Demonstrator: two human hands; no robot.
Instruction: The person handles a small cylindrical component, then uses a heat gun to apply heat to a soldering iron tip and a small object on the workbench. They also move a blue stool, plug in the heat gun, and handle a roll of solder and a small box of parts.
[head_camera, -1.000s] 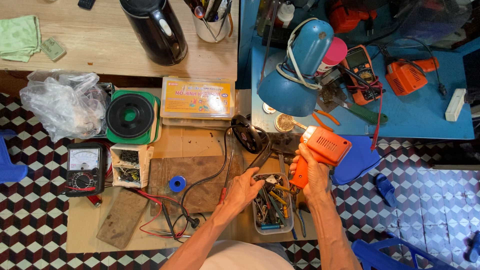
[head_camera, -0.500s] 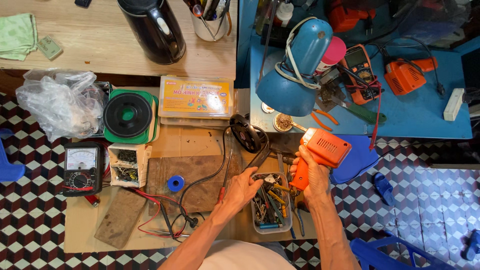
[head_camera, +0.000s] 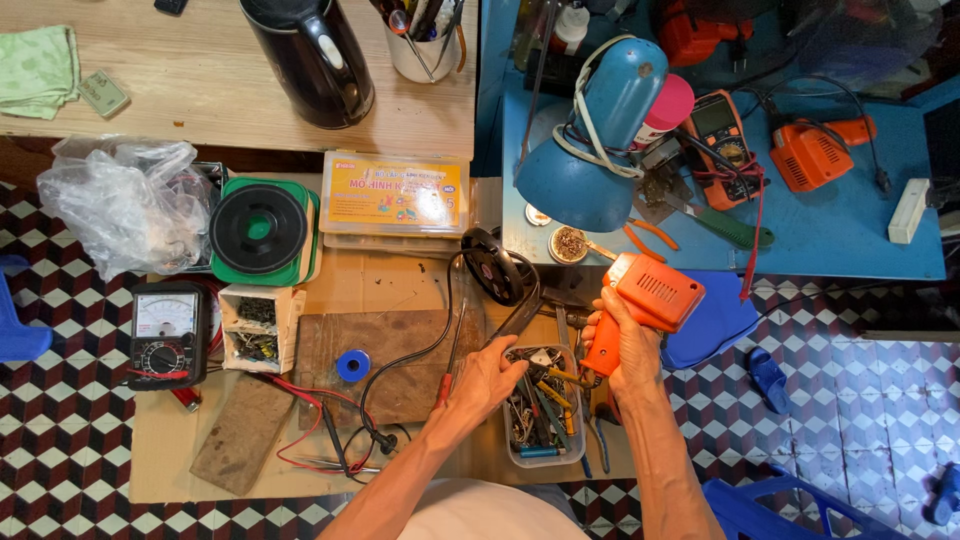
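Hands are working low over a messy counter (head_camera: 400, 285). The right hand (head_camera: 630, 345) is wrapping tight around the grip of an orange drill (head_camera: 645, 300), and the drill is pointing left, up off the counter. The left hand (head_camera: 490, 380) is half curled, with its fingers resting on the edge of a clear bin (head_camera: 545, 415) full of small tools. I cannot tell if those fingers are pinching anything. The bin is sitting just under the drill, between the two arms. A black belt (head_camera: 495, 265) is lying near the drill's tip. A blue lamp (head_camera: 590, 140) is standing above it. A meter (head_camera: 165, 335) and a blue tape roll (head_camera: 352, 365) are lying off to the left. Not much is changing since a moment ago: both hands are staying in the same spots, and the drill is still up in the same place.
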